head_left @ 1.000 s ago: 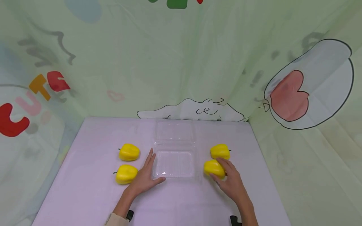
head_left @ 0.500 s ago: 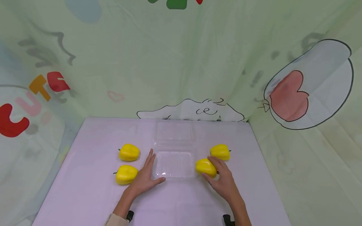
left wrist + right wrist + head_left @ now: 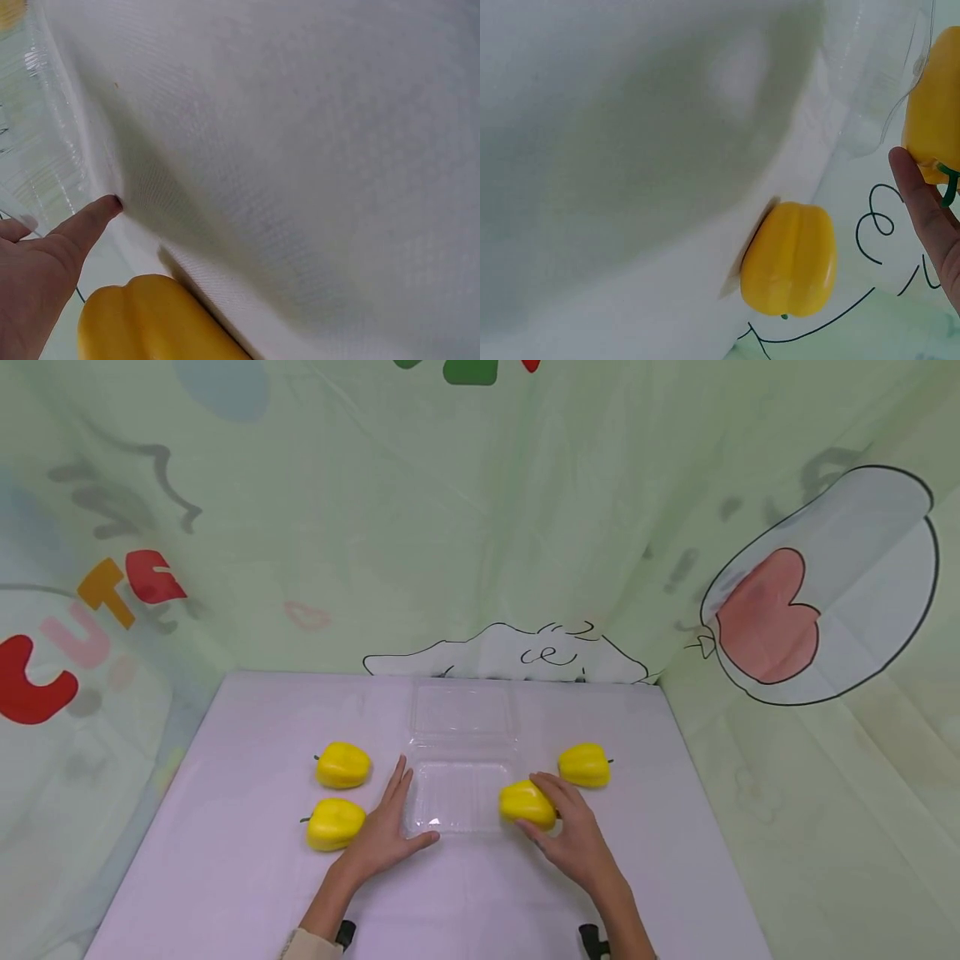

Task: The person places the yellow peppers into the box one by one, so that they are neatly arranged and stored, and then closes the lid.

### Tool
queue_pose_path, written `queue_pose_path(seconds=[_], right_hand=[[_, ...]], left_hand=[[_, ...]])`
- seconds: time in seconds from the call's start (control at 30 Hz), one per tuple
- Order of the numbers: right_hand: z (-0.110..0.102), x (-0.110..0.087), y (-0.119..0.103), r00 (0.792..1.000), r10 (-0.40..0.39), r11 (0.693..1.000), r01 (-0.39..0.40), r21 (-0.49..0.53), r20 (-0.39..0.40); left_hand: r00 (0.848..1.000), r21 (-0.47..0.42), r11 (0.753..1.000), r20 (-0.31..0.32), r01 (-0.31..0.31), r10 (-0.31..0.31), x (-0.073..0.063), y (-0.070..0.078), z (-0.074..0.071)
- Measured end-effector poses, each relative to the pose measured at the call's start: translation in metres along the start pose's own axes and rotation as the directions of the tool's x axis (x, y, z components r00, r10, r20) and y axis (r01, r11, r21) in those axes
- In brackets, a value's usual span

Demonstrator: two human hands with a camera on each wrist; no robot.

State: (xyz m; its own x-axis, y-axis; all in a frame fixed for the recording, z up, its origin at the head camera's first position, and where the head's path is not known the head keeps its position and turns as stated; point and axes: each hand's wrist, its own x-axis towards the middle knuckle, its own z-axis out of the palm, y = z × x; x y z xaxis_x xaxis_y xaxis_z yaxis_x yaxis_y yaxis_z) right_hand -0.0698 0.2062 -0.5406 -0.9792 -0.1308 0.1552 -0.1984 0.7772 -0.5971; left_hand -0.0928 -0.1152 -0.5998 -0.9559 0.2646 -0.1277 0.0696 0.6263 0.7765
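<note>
In the head view my right hand (image 3: 573, 839) grips a yellow bell pepper (image 3: 527, 804) between thumb and fingers, at the right edge of a clear plastic clamshell box (image 3: 461, 793). The right wrist view shows this pepper (image 3: 937, 105) raised off the table, its green stem toward the palm. My left hand (image 3: 382, 835) lies at the box's left side with fingers extended and thumb spread along the front edge. The box's lid (image 3: 461, 710) is folded back, away from me. Behind the left hand, another yellow pepper (image 3: 333, 824) is partly covered by the wrist.
A further yellow pepper (image 3: 342, 765) sits at the left, and one more (image 3: 585, 765) lies right of the box. All rest on a pale lilac tabletop (image 3: 465, 902). Printed cloth walls (image 3: 375, 527) enclose the back and sides.
My right hand has carried its pepper leftward, from beside the right-hand pepper to the box's right edge. The left hand and the box have stayed in place.
</note>
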Motion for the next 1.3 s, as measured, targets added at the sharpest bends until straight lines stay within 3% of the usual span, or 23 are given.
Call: queue_pose_path(seconds=[0.67,1.3], right_hand=[[0.019,0.012,-0.014,0.997,-0.076,0.997,0.077,-0.01,0.028],[0.038,0.016,-0.021,0.993,-0.05,0.998,0.052,-0.019,0.105]], left_hand=[[1.0,0.008,1.0,-0.003,-0.01,0.01,-0.001,0.001,-0.001],[1.0,0.029,1.0,-0.008,-0.004,0.004,0.0,-0.005,0.002]])
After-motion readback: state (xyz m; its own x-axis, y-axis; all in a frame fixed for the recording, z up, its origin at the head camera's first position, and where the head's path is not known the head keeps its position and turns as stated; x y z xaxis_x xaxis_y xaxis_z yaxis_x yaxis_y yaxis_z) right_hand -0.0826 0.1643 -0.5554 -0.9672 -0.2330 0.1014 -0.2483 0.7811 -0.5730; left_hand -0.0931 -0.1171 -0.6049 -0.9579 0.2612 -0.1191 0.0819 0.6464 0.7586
